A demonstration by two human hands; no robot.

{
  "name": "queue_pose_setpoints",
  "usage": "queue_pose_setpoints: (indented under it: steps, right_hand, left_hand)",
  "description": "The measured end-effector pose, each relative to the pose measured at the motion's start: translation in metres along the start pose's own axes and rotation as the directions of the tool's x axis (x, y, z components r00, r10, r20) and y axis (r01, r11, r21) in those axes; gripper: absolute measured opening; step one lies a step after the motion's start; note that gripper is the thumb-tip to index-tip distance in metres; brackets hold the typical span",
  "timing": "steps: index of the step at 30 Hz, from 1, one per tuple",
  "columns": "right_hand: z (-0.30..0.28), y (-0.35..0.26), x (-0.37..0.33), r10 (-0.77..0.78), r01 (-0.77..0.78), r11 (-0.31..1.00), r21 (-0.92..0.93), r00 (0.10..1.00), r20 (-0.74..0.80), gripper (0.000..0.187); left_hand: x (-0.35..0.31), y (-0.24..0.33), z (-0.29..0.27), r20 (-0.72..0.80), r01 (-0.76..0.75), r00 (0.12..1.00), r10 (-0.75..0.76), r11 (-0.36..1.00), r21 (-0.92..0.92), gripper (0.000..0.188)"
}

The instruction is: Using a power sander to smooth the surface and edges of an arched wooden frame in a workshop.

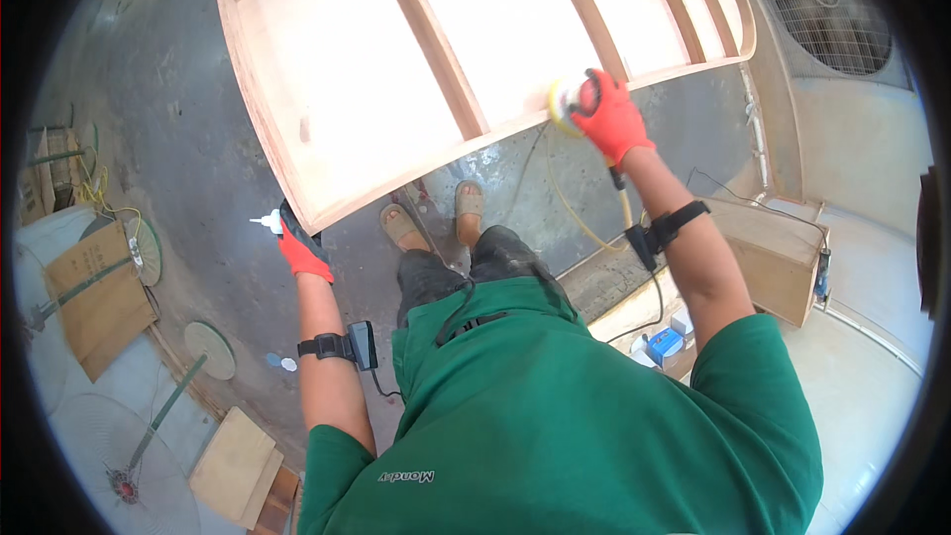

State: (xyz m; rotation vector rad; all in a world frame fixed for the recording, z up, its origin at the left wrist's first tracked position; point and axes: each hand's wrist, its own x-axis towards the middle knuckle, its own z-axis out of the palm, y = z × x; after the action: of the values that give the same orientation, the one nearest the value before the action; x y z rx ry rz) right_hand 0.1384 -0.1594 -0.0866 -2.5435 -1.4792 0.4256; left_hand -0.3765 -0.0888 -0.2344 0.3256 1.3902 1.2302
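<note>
A wooden frame (441,35) with curved ends and several crosswise slats lies in front of me, its pale panels washed out by glare. My right hand (612,119), in a red glove, grips a round sander (571,104) with a yellow pad. The sander, a little blurred, is at the frame's near edge, and a yellowish hose runs down from it. At the near left corner, my left hand (303,246), also gloved in red and black, is closed around a white bottle with a thin nozzle (267,221). That hand is right against the corner, and its fingers are partly hidden.
Stand fans (124,481) and cardboard (99,297) are at the left. A wooden box (768,258) stands at the right, with a blue packet (665,345) nearer me. A large caged wall fan (830,25) is at the upper right. The sander's hose (565,193) hangs above the grey floor.
</note>
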Motion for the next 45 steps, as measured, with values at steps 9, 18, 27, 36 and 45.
queue_pose_setpoints:
  steps: [9,18,27,36,45]
  right_hand:
    - [-0.037,0.14,0.078,0.413,-0.412,0.911,0.029,0.906,-0.09,0.083]
    - [0.024,-0.042,-0.029,-0.062,0.062,0.995,0.072,0.998,-0.01,0.075]
    - [0.082,-0.232,-0.104,-0.554,0.543,0.832,0.112,0.808,0.201,0.071]
    - [0.126,-0.364,-0.083,-0.807,0.812,0.57,0.13,0.523,0.273,0.06]
    - [0.114,-0.445,0.083,-0.744,0.784,0.621,-0.014,0.595,0.305,0.071]
  left_hand:
    - [0.002,0.004,-0.003,-0.112,0.051,0.993,-0.045,0.998,0.044,0.048]
    - [0.022,-0.008,-0.026,0.078,0.077,0.994,-0.079,0.997,0.031,0.05]
    - [0.014,-0.026,-0.021,0.254,0.3,0.937,-0.239,0.924,-0.238,0.041]
    - [0.02,-0.027,-0.044,0.318,0.351,0.916,-0.244,0.872,-0.342,0.051]
    - [0.02,-0.012,0.005,0.103,0.336,0.939,-0.328,0.939,-0.069,0.048]
